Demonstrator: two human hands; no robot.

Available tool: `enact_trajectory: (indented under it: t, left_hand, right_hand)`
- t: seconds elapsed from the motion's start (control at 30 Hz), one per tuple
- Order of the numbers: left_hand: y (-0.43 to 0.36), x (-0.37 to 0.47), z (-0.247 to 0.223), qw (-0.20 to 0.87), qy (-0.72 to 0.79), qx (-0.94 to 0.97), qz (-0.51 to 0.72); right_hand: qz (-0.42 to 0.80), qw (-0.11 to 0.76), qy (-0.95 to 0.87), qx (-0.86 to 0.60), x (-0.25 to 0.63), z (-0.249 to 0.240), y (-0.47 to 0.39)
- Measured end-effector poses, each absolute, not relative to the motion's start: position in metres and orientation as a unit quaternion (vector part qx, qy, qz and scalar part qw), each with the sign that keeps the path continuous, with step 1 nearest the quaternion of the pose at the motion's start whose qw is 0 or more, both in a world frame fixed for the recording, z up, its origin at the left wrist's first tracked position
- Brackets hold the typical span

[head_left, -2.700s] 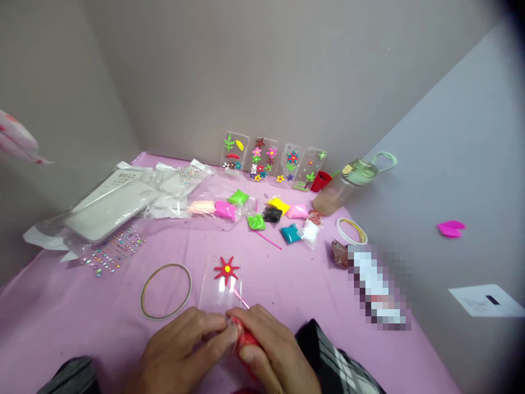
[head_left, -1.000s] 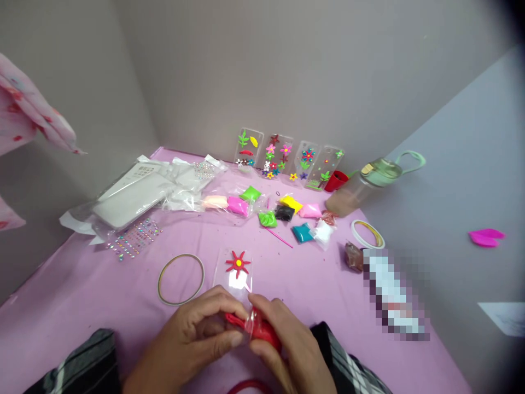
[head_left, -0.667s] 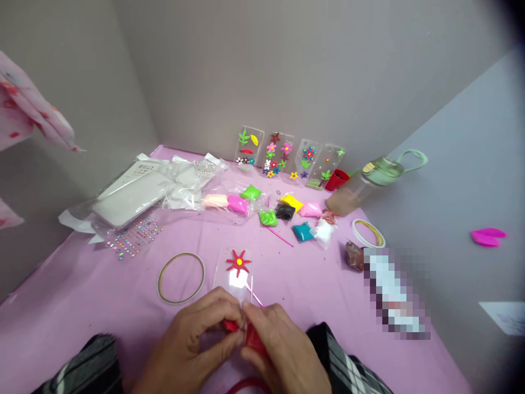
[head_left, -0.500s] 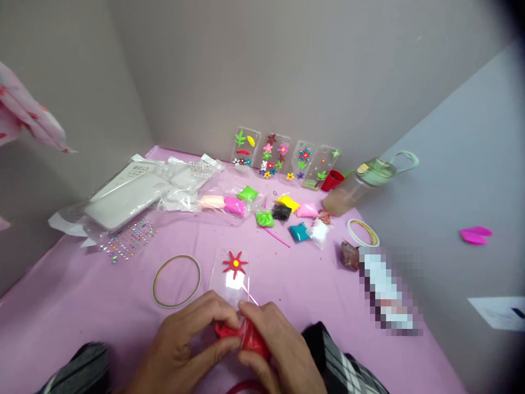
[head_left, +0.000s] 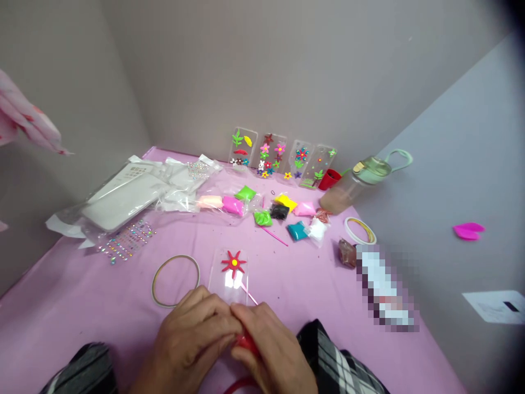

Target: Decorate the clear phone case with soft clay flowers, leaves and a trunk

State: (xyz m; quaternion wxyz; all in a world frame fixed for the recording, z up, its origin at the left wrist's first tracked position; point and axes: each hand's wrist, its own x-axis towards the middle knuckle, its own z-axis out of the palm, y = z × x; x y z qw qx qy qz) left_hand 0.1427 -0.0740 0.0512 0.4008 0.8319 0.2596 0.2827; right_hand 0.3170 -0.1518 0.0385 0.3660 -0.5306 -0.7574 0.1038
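A red clay packet (head_left: 246, 343) is pinched between my two hands at the bottom centre, mostly covered by fingers. My left hand (head_left: 194, 334) closes on its left side, and my right hand (head_left: 273, 342) wraps its right side. Just beyond them lies a clear phone case (head_left: 217, 273) bearing a red clay flower (head_left: 233, 263) with a yellow centre. A thin pink stick (head_left: 250, 294) rests by the case. Part of a red ring-shaped object (head_left: 241, 384) shows below my hands.
Left: a tape ring (head_left: 153, 284), gem stickers (head_left: 127, 241) and plastic packages (head_left: 123, 202). Behind: coloured clay packets (head_left: 297, 231) and decorated cases (head_left: 243, 148) against the wall. Right: a red cup (head_left: 329, 179), a bottle (head_left: 348, 189), a white tape roll (head_left: 361, 231) and a brown packet (head_left: 346, 254).
My left fingers have closed in over the red packet and now sit against my right hand. Less of the packet shows. The whole view has shifted slightly.
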Motion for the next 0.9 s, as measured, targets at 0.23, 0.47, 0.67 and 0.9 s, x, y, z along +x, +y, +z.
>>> enact_trajectory:
  t: [0.23,0.47,0.67,0.9]
  left_hand:
    - [-0.076,0.140,0.056,0.377,0.267,0.811,0.360]
    - [-0.079,0.144,0.053,0.334,0.255,0.844,0.332]
    - [-0.080,0.145,0.054,0.516,0.281,0.764,0.267]
    - [-0.079,0.140,0.057,0.586,0.332,0.688,0.270]
  right_hand:
    - [0.199,0.408,-0.670,-0.588,0.318,0.052,-0.156]
    - [0.139,0.390,-0.680,-0.606,0.314,0.044,-0.161]
    - [0.149,0.377,-0.684,-0.606,0.317,0.042,-0.169]
    - [0.333,0.449,-0.637,-0.531,0.324,0.070,-0.152]
